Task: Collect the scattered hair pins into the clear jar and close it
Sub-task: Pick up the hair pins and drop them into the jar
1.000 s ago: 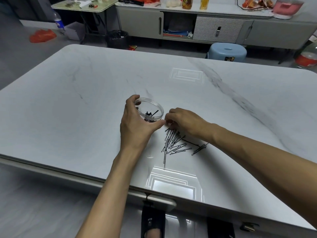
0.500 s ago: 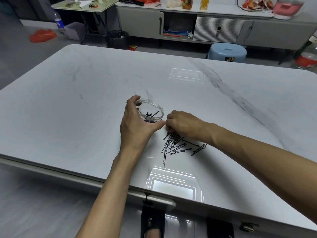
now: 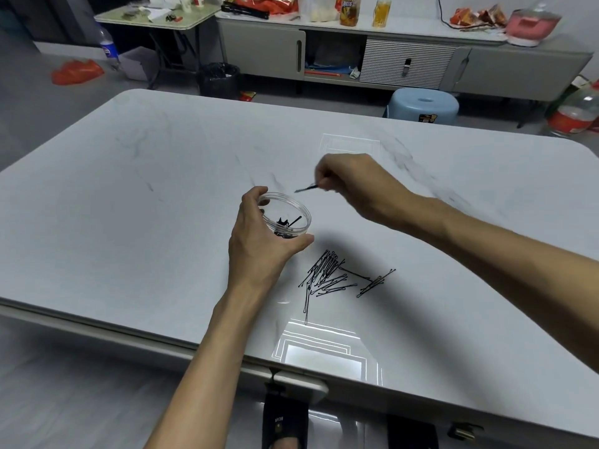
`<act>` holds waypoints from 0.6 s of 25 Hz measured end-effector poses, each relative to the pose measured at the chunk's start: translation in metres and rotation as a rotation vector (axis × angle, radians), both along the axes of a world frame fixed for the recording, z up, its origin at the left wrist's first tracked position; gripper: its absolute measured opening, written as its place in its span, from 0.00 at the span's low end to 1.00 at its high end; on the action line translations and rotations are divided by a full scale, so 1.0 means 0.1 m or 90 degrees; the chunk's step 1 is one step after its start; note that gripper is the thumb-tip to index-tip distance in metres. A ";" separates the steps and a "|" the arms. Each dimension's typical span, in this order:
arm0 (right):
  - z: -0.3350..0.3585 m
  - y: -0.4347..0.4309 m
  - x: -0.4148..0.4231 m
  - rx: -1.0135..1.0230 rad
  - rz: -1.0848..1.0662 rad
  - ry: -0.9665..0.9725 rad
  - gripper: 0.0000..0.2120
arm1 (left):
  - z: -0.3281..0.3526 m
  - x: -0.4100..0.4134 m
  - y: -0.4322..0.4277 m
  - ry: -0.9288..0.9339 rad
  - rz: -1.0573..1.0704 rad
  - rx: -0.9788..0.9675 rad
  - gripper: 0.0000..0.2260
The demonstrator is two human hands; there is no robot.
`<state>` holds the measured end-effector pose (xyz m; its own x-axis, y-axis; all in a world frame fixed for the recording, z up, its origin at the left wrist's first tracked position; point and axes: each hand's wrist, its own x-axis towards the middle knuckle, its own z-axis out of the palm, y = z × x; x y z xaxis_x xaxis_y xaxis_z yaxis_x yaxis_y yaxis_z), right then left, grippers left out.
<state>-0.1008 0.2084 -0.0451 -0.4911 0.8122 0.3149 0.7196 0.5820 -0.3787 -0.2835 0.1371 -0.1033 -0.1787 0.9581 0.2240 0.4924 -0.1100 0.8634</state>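
Head view: the table (image 3: 155, 228) fills most of the frame, a broad slab with rounded corners, glossy white with faint grey marble veins. My left hand (image 3: 257, 254) wraps the jar (image 3: 291, 207) from its near left side. The fingers are curled round the wall, with the thumb (image 3: 299, 244) pressed to the near side and the forefinger hooked at the far rim. My right hand (image 3: 356, 186) hangs above the table just beyond and right of the jar. It is blurred, and its fingers (image 3: 325, 179) are closed in a pinch on one pin (image 3: 306, 188).

The jar is a low round tub of clear, smooth plastic with its mouth open. A few black pins (image 3: 288, 221) lie tangled on its bottom. Nearer me and right of the jar lies the pile (image 3: 325, 275): thin black wire pins, straight with small beaded tips, crossing one another on the tabletop. A smaller bunch (image 3: 376, 282) lies further right of the jar. The pinched pin points its free end toward the jar, just beyond the far rim and not touching it.
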 end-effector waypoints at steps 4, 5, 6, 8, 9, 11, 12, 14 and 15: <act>0.07 -0.07 -0.32 -0.040 0.127 -0.070 0.05 | 0.01 0.03 -0.01 0.001 -0.006 0.000 0.41; 0.04 -0.08 -0.30 -0.057 0.097 0.015 0.07 | 0.01 0.02 -0.01 0.001 0.002 0.001 0.41; -0.01 -0.08 -0.24 -0.087 0.044 0.117 0.09 | 0.01 0.00 -0.01 0.003 0.013 0.002 0.42; -0.18 -0.08 -0.08 -0.165 -0.046 0.177 0.10 | 0.01 -0.02 -0.01 0.004 0.033 0.007 0.42; -0.28 -0.10 0.00 -0.198 -0.050 0.103 0.08 | 0.02 -0.03 -0.01 0.003 0.038 0.009 0.42; -0.52 -0.19 0.07 -0.240 -0.007 -0.086 0.06 | 0.02 -0.03 -0.01 0.000 0.041 0.012 0.41; -0.63 -0.25 0.06 -0.252 0.011 -0.132 0.07 | 0.02 -0.03 -0.01 -0.002 0.040 0.011 0.41; -0.75 -0.32 0.03 -0.252 0.021 -0.140 0.07 | 0.02 -0.02 0.00 -0.003 0.035 0.009 0.41; -0.76 -0.33 0.00 -0.236 0.028 -0.149 0.07 | 0.02 -0.02 0.00 -0.001 0.033 0.008 0.41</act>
